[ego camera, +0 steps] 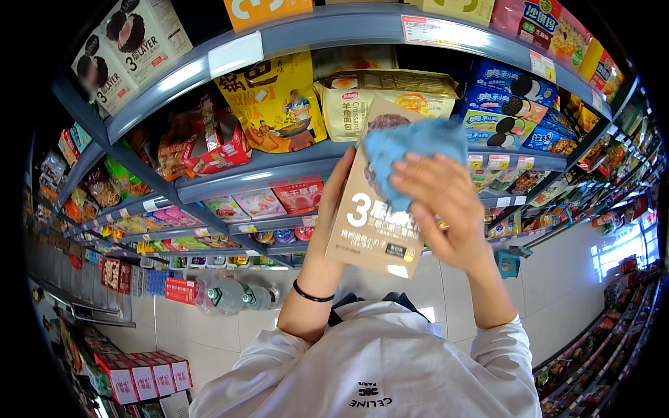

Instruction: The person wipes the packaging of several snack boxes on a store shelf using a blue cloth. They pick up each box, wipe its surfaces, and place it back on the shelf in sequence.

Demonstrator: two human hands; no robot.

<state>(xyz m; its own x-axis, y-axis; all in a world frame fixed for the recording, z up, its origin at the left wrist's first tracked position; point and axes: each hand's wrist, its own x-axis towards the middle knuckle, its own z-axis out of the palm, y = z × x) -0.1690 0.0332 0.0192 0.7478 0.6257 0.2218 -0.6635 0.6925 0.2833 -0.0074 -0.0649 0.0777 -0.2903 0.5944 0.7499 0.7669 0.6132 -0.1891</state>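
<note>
My left hand [334,201] grips a tan cardboard snack box [360,235] by its left side, holding it upright and slightly tilted before the shelves. Across the upper front of the box lies a light blue cloth [397,151]. The fingers of my right hand [444,204] are spread over this cloth and press it against the box, covering part of the printed picture and lettering. Behind the box, a cream croissant bag [339,112] and a yellow snack bag [277,109] stand on the middle shelf.
Blue Oreo boxes [502,102] are stacked at the right of the middle shelf. An upper shelf edge [324,28] with price labels curves across the top. On the tiled floor [209,334] stand large plastic water bottles [230,295]. Red and white cartons [151,376] sit at lower left.
</note>
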